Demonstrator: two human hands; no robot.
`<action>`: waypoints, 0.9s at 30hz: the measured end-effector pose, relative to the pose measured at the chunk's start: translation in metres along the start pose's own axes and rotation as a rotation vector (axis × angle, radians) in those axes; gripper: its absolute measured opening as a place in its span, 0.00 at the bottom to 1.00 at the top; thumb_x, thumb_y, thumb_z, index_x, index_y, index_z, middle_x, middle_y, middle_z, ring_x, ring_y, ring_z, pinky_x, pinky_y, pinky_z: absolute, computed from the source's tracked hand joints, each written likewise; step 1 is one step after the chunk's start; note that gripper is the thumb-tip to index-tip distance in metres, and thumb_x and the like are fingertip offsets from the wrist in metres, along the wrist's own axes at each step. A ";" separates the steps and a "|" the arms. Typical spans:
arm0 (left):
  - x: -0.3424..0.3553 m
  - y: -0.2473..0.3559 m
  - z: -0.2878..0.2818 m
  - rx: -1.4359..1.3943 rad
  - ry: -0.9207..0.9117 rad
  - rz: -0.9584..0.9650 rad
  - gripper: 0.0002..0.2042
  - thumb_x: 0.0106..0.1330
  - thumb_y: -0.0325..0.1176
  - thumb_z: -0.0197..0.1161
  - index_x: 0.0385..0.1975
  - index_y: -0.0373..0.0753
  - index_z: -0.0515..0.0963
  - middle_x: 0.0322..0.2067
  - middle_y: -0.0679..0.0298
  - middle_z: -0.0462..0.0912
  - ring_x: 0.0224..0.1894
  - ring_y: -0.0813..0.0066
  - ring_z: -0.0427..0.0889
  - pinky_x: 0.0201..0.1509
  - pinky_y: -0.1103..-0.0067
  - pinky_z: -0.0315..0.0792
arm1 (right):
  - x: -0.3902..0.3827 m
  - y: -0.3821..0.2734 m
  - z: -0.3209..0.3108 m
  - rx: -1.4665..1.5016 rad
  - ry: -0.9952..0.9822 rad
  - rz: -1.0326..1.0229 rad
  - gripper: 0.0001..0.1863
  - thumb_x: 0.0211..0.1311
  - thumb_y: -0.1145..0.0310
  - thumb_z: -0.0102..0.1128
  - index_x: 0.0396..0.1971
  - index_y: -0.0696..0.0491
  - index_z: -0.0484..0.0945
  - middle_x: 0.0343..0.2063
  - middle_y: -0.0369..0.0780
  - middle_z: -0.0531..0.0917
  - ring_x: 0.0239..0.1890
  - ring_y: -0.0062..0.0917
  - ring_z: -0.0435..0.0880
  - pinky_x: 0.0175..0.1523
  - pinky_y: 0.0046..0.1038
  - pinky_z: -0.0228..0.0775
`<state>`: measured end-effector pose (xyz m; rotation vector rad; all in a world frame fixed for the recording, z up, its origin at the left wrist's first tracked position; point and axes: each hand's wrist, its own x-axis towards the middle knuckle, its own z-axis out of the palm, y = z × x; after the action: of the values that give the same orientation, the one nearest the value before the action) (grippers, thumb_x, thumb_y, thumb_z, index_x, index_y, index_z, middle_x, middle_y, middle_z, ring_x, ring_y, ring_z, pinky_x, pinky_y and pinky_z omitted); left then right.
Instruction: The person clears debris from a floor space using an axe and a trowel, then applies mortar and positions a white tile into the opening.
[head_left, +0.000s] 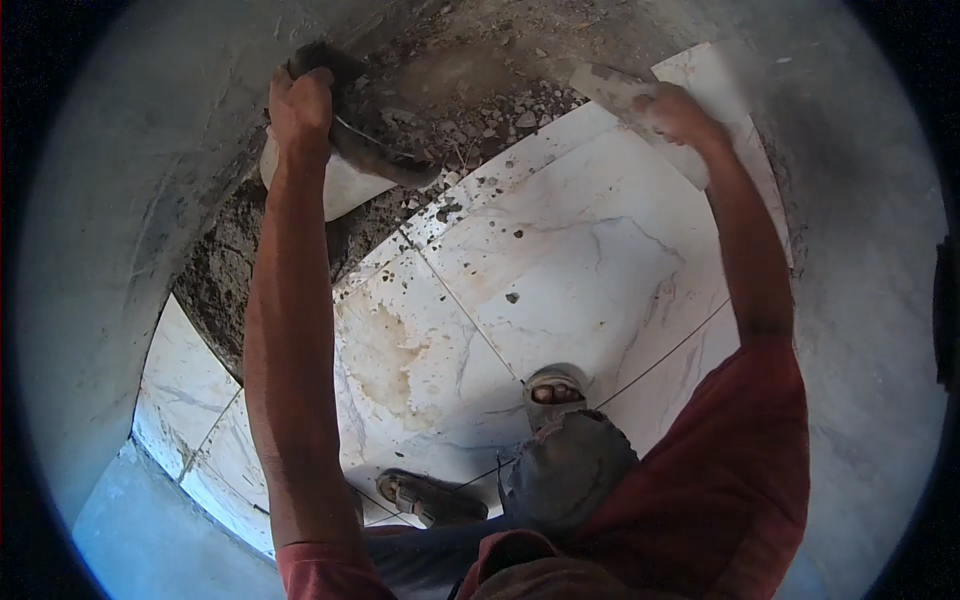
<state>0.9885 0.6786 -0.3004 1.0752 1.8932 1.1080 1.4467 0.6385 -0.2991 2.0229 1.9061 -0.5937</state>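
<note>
Head view: left hand (302,108) clasped dark pan (400,172), at rubble's (500,112) left, above white tile piece (350,190); right hand (682,115) gripped pale board (610,88), slanted over floor tiles (570,235) by rubble's edge

Soft, rather dim light is filling the view, with a cool blue cast tinting the lower left. The white tiles (570,250) are catching most of the brightness, while the dirt (215,265) and the dark container (397,170) at the left hand (302,110) are sinking into shade with little detail. The right hand (675,113) and the flat board (612,90) are looking slightly blurred. The fisheye lens is bending lines near the rim, and black is swallowing the corners.
</note>
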 end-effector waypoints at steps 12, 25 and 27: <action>-0.003 -0.011 -0.004 -0.109 -0.038 0.038 0.27 0.51 0.38 0.61 0.51 0.32 0.72 0.46 0.51 0.77 0.46 0.58 0.76 0.52 0.69 0.67 | 0.092 0.095 -0.068 -0.568 0.179 -0.135 0.25 0.59 0.46 0.55 0.51 0.45 0.77 0.45 0.47 0.80 0.50 0.41 0.78 0.53 0.38 0.70; -0.026 0.015 -0.004 -0.366 -0.141 0.043 0.22 0.56 0.31 0.58 0.52 0.32 0.69 0.44 0.55 0.77 0.45 0.61 0.76 0.50 0.66 0.71 | 0.148 0.069 -0.069 -0.764 0.094 -0.416 0.26 0.60 0.46 0.54 0.49 0.51 0.77 0.41 0.47 0.82 0.46 0.41 0.80 0.53 0.40 0.72; -0.034 0.026 -0.004 0.034 -0.055 -0.036 0.26 0.57 0.33 0.55 0.58 0.34 0.65 0.54 0.51 0.71 0.54 0.57 0.71 0.58 0.69 0.65 | 0.151 0.064 -0.065 -0.741 0.037 -0.369 0.26 0.59 0.45 0.54 0.48 0.51 0.78 0.41 0.46 0.82 0.46 0.40 0.80 0.53 0.40 0.72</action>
<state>1.0072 0.6545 -0.2703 1.0757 1.8866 1.0196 1.5220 0.7970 -0.3205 1.2366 2.1071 0.0926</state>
